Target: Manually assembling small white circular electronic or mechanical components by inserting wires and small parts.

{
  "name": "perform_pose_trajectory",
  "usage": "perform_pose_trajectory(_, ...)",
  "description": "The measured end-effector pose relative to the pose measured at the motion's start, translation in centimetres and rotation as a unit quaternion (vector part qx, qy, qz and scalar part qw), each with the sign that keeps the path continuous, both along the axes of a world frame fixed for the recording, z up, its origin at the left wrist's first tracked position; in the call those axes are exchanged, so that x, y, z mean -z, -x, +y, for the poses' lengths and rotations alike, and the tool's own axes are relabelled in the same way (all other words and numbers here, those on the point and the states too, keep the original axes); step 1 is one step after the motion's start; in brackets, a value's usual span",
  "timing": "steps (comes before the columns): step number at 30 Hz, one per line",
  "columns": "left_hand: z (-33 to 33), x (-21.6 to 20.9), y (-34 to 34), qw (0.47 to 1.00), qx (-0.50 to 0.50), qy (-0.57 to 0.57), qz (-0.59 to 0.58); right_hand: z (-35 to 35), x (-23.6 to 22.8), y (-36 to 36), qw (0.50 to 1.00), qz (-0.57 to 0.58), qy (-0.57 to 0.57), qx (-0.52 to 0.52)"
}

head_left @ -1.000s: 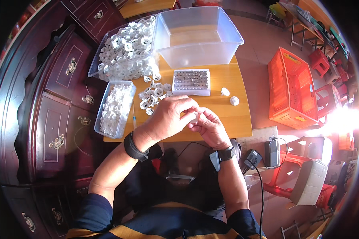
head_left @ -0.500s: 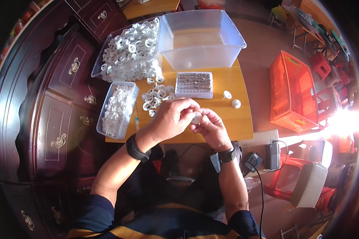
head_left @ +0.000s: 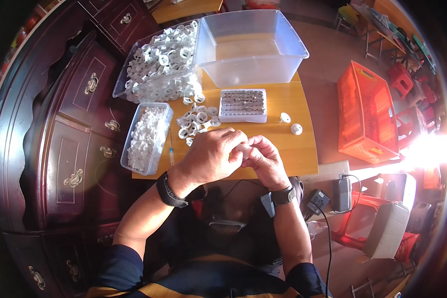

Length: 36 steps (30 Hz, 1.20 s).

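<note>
Both hands meet above the near edge of the wooden table (head_left: 293, 159). My left hand (head_left: 214, 153) and my right hand (head_left: 267, 161) are closed around a small round white plastic part (head_left: 243, 150), mostly covered by the fingers. Just beyond them stands a white tray (head_left: 243, 119) with rows of small metallic pieces. Left of the tray lies a loose pile of white plastic rings (head_left: 200, 117). Two white round pieces, one like a disc with a stem (head_left: 284, 117) and one domed (head_left: 296, 129), rest to the right.
A clear bin (head_left: 159, 59) heaped with white rings and another clear bin (head_left: 253, 69) stand at the back. A smaller tub (head_left: 146, 139) holds small white parts, with a thin blue-tipped screwdriver-like tool (head_left: 171, 151) beside it. Dark drawers (head_left: 79, 134) flank the left; an orange crate (head_left: 367, 114) stands right.
My left hand has turned slightly and come a little nearer, covering more of the white part. My right hand stays nearly in place with its fingers still on it.
</note>
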<state>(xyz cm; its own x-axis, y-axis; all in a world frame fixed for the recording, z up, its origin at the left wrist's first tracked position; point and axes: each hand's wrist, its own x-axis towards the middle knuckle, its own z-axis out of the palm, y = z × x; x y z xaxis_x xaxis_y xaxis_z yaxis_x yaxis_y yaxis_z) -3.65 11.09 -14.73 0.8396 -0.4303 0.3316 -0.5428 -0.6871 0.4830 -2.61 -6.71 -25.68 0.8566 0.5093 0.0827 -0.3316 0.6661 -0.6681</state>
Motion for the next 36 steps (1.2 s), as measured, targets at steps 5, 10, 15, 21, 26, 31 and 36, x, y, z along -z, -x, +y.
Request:
perform_pose_trajectory(5, -0.1, -0.4, -0.1, 0.999, 0.004, 0.034, -0.016, -0.4, 0.0, -0.1, 1.0, -0.002, -0.019, -0.012)
perform_pose_trajectory(10, 0.6, 0.1, 0.1, 0.984, -0.043, 0.168, 0.048, -0.6, -0.8, -0.3, 0.995, 0.018, -0.086, -0.047)
perform_pose_trajectory(15, 2.3, 0.4, 0.9, 0.981, -0.079, 0.165, 0.06, -0.4, -0.9, -0.2, 0.996, 0.032, -0.072, -0.033)
perform_pose_trajectory(21, 7.2, 0.2, 2.4, 0.972, -0.162, 0.144, 0.095, -0.6, -0.8, -0.4, 0.997, 0.045, -0.051, -0.034)
perform_pose_trajectory(26, 7.7, -0.3, 3.1, 0.973, -0.177, 0.122, 0.088, 0.1, -0.9, -0.3, 0.997, 0.037, -0.058, -0.042)
perform_pose_trajectory(31, 3.3, -0.5, 2.6, 0.988, -0.102, 0.103, 0.058, 0.4, -0.3, -0.2, 0.998, 0.039, -0.025, -0.037)
perform_pose_trajectory(36, 0.2, 0.4, 1.7, 0.996, -0.049, 0.027, -0.073, 0.6, 0.5, -0.4, 0.998, 0.031, -0.048, -0.036)
